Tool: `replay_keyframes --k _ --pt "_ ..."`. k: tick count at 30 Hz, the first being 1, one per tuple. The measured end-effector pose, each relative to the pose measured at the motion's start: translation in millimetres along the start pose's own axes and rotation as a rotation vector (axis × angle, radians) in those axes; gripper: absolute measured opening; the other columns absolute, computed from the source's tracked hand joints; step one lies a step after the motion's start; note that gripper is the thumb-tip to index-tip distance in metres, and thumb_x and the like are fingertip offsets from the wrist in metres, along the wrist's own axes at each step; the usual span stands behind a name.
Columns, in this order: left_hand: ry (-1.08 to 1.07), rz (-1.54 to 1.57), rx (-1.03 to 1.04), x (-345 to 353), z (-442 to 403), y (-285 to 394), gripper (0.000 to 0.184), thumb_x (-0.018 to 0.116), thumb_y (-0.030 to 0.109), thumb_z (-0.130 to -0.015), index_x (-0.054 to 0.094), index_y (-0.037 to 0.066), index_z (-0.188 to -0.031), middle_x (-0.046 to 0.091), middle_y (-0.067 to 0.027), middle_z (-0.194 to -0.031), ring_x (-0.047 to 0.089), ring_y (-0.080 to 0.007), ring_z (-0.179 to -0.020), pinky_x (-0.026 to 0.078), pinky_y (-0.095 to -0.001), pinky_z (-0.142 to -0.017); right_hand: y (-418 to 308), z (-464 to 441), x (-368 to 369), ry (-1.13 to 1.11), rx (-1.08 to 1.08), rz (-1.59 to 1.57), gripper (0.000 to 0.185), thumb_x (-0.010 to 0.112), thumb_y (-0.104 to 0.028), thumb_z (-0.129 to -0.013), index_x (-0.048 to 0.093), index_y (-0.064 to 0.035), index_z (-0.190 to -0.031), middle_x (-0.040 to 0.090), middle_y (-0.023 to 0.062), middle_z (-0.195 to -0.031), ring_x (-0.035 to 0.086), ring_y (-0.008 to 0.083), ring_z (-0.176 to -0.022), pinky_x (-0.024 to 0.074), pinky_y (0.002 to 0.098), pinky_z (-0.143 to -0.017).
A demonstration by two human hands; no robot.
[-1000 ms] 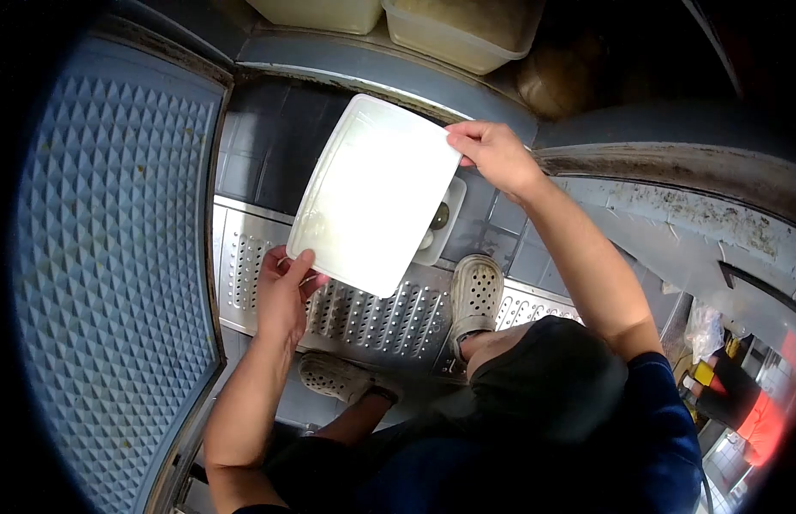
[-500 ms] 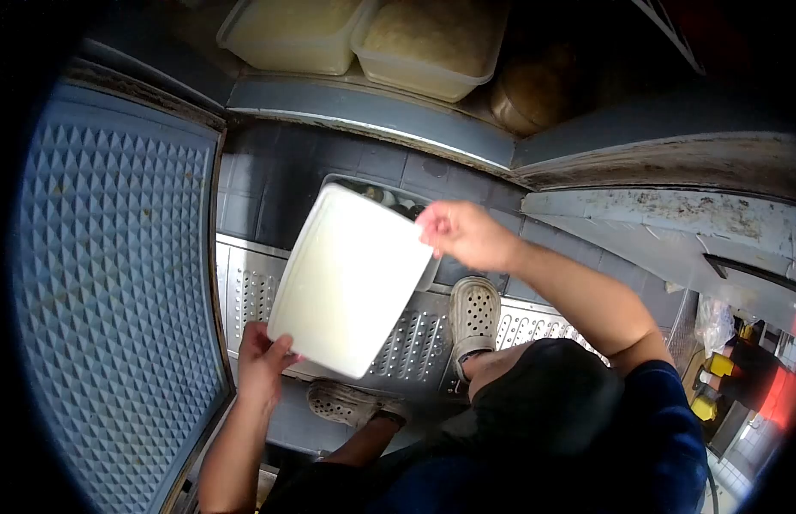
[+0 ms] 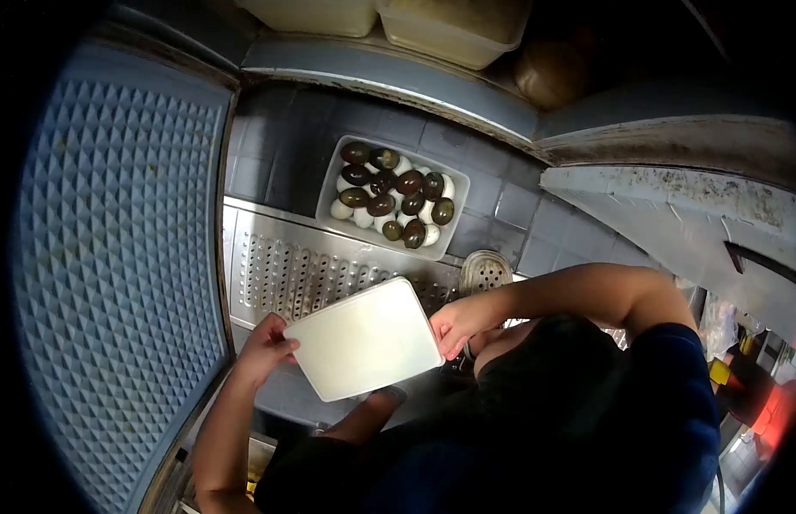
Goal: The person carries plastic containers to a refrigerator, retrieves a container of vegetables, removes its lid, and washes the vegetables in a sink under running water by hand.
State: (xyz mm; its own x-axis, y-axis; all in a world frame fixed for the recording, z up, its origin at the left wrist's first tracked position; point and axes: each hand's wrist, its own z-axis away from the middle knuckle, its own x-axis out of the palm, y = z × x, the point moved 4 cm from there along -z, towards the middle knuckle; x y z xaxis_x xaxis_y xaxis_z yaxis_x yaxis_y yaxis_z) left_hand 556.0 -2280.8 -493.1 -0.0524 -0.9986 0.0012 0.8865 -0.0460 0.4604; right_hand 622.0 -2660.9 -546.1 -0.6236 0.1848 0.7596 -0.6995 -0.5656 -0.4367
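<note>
Between both hands I hold a white rectangular lid (image 3: 368, 338), flat side up, low in front of my body. My left hand (image 3: 268, 349) grips its left end, thumb on top. At the opposite end, my right hand (image 3: 465, 325) is closed on the edge. Beyond the lid, a white plastic container (image 3: 329, 184) stands uncovered on the floor. Several dark, glossy eggs that look like century eggs (image 3: 381, 205) lie in it on top of several white eggs (image 3: 362, 218).
A perforated metal drain cover (image 3: 299, 274) crosses the tiled floor (image 3: 475, 193). On the left is a blue diamond-patterned panel (image 3: 124, 257); on the right, an open white door (image 3: 672, 231). Filled plastic tubs (image 3: 449, 34) sit on the ledge ahead. My clog (image 3: 485, 272) is beside the drain.
The lid has moved back toward my body and turned, away from over the container. The eggs, mostly covered before, are now in full view. Both hands moved with the lid.
</note>
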Motion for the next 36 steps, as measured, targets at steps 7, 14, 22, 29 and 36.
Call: replay_keyframes --k 7,14,22,29,36 --pt "-0.058 -0.127 0.086 4.8 -69.4 -6.6 0.026 0.071 0.003 -0.086 0.049 0.005 -0.099 0.058 -0.0050 -0.089 0.062 -0.0163 -0.080 0.061 -0.0337 -0.068 43.7 -26.6 -25.0 -0.019 -0.445 0.344 0.016 0.067 -0.008 -0.092 0.065 0.0051 -0.102 0.064 0.0106 -0.100 0.061 0.0189 -0.096 0.0497 0.0303 -0.083" --pt "0.250 -0.660 0.510 5.0 -83.1 52.3 0.054 0.074 0.018 -0.089 0.048 0.000 -0.133 0.060 -0.0167 -0.111 0.060 -0.0266 -0.102 0.052 -0.0373 -0.089 31.2 21.4 -90.0 0.587 -0.198 -0.153 0.035 0.063 -0.023 -0.097 0.058 0.0024 -0.119 0.064 0.0155 -0.113 0.065 0.0268 -0.107 0.0564 0.0376 -0.092" --pt "0.205 -0.018 0.469 49.9 -177.7 112.7 0.023 0.070 0.010 -0.088 0.058 0.005 -0.107 0.058 -0.0015 -0.089 0.054 -0.0115 -0.080 0.050 -0.0297 -0.069 -19.4 26.8 -128.9 1.260 -0.514 -0.160 0.019 0.070 -0.019 -0.092 0.057 -0.0045 -0.094 0.063 0.0053 -0.093 0.061 0.0154 -0.084 0.0533 0.0325 -0.076" --pt "0.163 0.034 0.363 54.3 -167.5 127.3 0.020 0.060 -0.005 -0.080 0.049 0.011 -0.084 0.051 0.0018 -0.078 0.050 -0.0117 -0.067 0.047 -0.0282 -0.058 -14.0 23.3 -142.3 1.147 -0.722 -0.184 0.009 0.063 0.001 -0.090 0.057 -0.0050 -0.093 0.061 -0.0014 -0.085 0.057 0.0081 -0.078 0.0473 0.0247 -0.070" --pt "0.037 0.223 0.443 48.3 -39.3 150.3 0.026 0.054 -0.012 -0.073 0.046 0.012 -0.080 0.044 0.0041 -0.072 0.041 -0.0072 -0.060 0.032 -0.0234 -0.052 -100.7 96.7 -54.7 1.016 -0.849 -0.078 0.023 0.068 -0.006 -0.091 0.047 -0.0091 -0.082 0.055 -0.0028 -0.079 0.052 0.0062 -0.075 0.0440 0.0240 -0.066"
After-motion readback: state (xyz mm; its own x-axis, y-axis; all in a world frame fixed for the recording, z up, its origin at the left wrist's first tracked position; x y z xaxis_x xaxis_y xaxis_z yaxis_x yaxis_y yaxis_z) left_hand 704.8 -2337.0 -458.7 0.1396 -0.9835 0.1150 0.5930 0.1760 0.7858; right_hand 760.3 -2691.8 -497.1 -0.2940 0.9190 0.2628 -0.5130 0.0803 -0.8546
